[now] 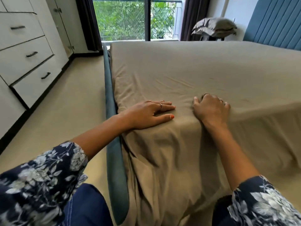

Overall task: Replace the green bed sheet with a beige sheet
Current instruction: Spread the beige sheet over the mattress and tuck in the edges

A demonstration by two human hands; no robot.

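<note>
A beige sheet [195, 67] covers the whole mattress and hangs loose over the near corner, creased there. My left hand [146, 114] lies flat on the sheet near the bed's left edge, fingers straight and together, holding nothing. My right hand [211, 108] rests on the sheet a little to the right, fingers curled and pressing into the fabric; whether it pinches the cloth is unclear. No green sheet is in view.
The teal bed frame [108, 95] runs along the left side, with a blue padded headboard [275, 22] at the far right. White drawers [24, 51] line the left wall across a strip of floor. Pillows [215, 28] are stacked by the window.
</note>
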